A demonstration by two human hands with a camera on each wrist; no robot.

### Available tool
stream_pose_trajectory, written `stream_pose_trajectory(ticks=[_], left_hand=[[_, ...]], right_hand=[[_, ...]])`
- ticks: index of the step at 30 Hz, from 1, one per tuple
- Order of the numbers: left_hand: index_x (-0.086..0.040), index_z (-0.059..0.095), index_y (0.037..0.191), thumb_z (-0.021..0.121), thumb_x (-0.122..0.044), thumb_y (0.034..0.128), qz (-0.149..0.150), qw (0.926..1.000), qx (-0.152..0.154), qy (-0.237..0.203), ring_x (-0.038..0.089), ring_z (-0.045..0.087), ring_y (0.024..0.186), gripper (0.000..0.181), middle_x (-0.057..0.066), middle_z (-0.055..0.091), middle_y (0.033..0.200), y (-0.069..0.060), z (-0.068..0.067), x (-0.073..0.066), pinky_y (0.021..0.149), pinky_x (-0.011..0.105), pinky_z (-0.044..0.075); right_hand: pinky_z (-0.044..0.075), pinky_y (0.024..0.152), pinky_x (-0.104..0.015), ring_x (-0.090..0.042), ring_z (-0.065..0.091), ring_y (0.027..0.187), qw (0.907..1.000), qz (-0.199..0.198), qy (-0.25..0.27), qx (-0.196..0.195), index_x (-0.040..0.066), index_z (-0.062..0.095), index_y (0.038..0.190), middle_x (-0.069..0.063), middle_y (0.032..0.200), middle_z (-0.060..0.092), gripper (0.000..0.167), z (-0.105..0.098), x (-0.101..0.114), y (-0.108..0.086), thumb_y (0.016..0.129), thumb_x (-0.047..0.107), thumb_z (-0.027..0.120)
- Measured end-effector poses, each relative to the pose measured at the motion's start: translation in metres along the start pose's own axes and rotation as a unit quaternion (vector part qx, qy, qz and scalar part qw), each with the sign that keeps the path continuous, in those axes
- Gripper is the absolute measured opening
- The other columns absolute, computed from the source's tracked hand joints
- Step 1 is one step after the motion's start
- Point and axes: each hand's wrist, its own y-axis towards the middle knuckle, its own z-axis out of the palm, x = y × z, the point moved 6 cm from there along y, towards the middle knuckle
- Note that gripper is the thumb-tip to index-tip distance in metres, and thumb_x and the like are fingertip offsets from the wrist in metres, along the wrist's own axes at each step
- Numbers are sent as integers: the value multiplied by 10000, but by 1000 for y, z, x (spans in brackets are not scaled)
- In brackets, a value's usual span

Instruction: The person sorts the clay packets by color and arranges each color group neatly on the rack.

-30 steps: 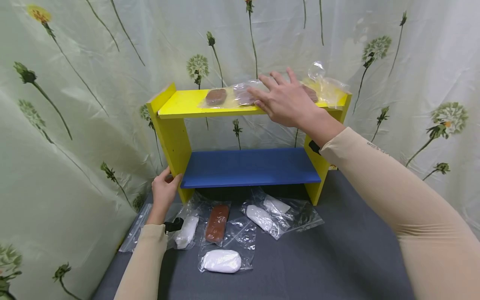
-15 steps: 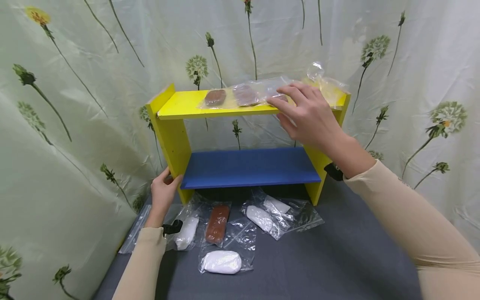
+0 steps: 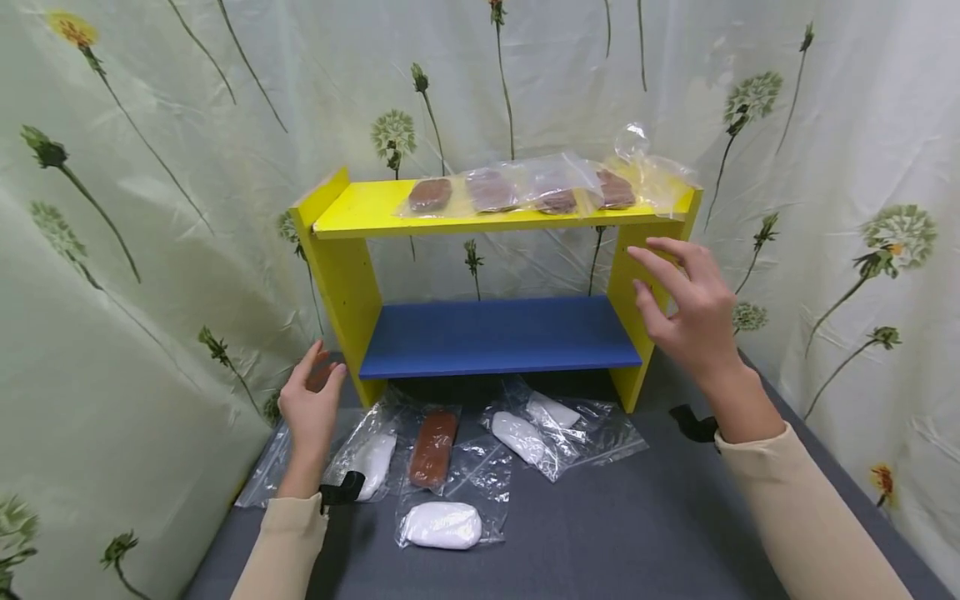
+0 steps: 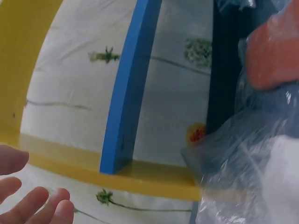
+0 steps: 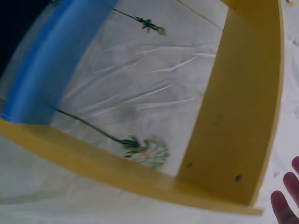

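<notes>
A small yellow shelf unit [image 3: 347, 283] with a blue middle shelf [image 3: 498, 333] stands on a dark cloth. On its top board lie several brown slabs [image 3: 430, 195] in clear plastic bags, side by side. My left hand [image 3: 311, 408], fingers loosely bent, hovers just off the unit's left side panel and holds nothing. My right hand [image 3: 693, 308] is in the air in front of the right side panel, fingers spread and slightly bent, with nothing in them. In the right wrist view a few fingertips [image 5: 284, 205] show beside the yellow frame.
Before the unit lie bagged pieces: a brown bar [image 3: 434, 448], a white oval piece [image 3: 441, 525], another white piece [image 3: 519, 437] and one more [image 3: 375, 465] at left. A crumpled clear bag [image 3: 663, 183] sits at the top right. A flower-print curtain [image 3: 187, 208] hangs behind.
My right hand has left the bagged slabs on the top board and moved down and right, uncovering the rightmost slab. My left hand has let go of the left side panel and drawn slightly back.
</notes>
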Motion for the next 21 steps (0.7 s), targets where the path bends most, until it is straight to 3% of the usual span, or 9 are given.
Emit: stream_pose_trajectory(ticks=[7,10,14,16,21], left_hand=[[-151,643,1375,747,-164,928,95,9964,699,476,330,683,1079,460,82,662,1256,-26,15,-9,722,96,487],[-139,672,1336,762,-157,915,-63,9911,1087,762,314,697,1048,431,87,669,1239,-40,26,-5,752,238,563],[-128,685,1316,776,-148,897,-321,9778,1654,1248,297,706,1019,429,92,668,1271,-58,40,1,771,446,578],[-121,688,1309,786,-147,884,-424,9708,1897,1403,302,706,1007,437,101,664,1284,-65,47,5,713,430,570],[-78,696,1286,801,-118,852,-545,9551,2416,1629,301,707,950,448,162,671,1252,-80,63,16,584,339,525]], right_hand=[[486,965,-394,-351,580,1167,9944,1024,1,-253,107,697,1300,-156,1275,631,394,0,-30,-42,912,162,670],[474,968,-350,-347,581,1151,9880,1488,7,-423,127,676,1333,-153,1272,627,451,2,-41,-60,884,91,706],[444,894,-181,-322,597,1108,9727,2230,119,-625,185,645,1377,-126,1262,625,546,7,-53,-85,861,44,751],[424,860,-111,-297,607,1097,9634,2593,220,-639,218,620,1404,-106,1261,624,579,12,-58,-97,866,60,765],[436,826,-109,-253,614,1063,9429,3287,448,-316,286,536,1473,-69,1285,616,662,32,-72,-128,883,102,772]])
